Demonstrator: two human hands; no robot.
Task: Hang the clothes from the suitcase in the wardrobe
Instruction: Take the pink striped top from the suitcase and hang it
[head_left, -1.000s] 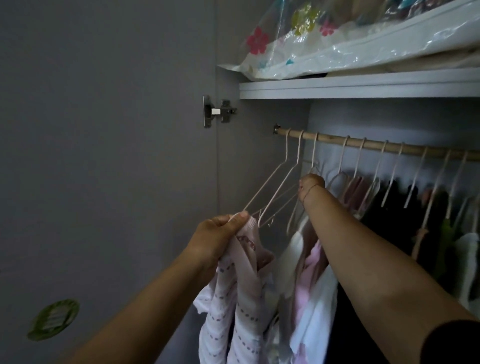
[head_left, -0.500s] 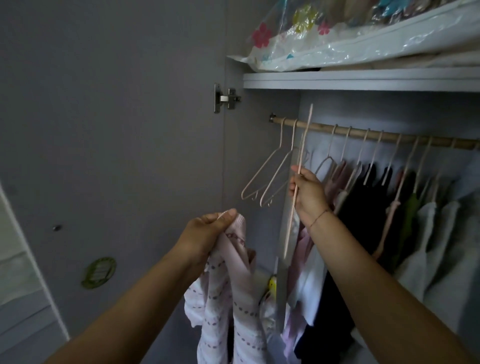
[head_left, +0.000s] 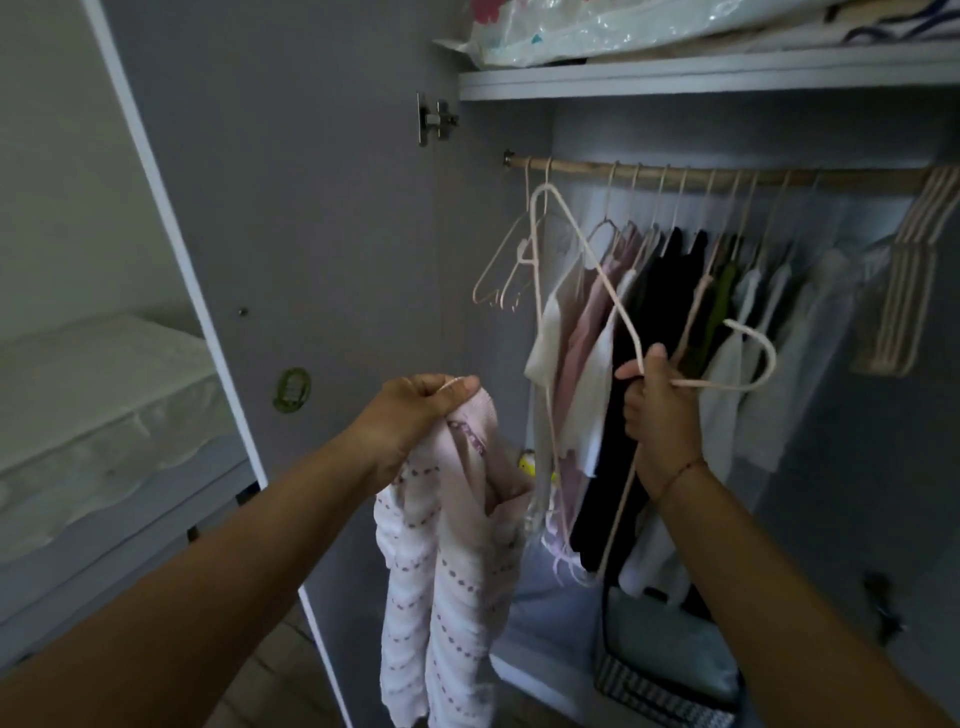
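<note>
My left hand (head_left: 415, 410) grips the top of a pale pink knitted garment (head_left: 452, 587) with dotted stripes, which hangs down in front of the open wardrobe. My right hand (head_left: 657, 410) holds a thin pale pink hanger (head_left: 597, 270) by its neck, off the rail and turned sideways, its hook pointing right. The wooden rail (head_left: 727, 176) runs across the wardrobe with two bare hangers (head_left: 506, 270) at its left end and several hung clothes (head_left: 670, 312) to their right.
The grey wardrobe door (head_left: 291, 208) stands open on the left, a bed (head_left: 98, 395) beyond it. A shelf (head_left: 701, 73) above the rail carries plastic-wrapped bedding. A bunch of spare hangers (head_left: 909, 280) hangs at the rail's right end. Bags (head_left: 670, 670) lie on the wardrobe floor.
My right hand has pulled the hanger off the rail and brought it down and right, turning it sideways. My left hand has kept hold of the garment. The view has dropped and backed off.
</note>
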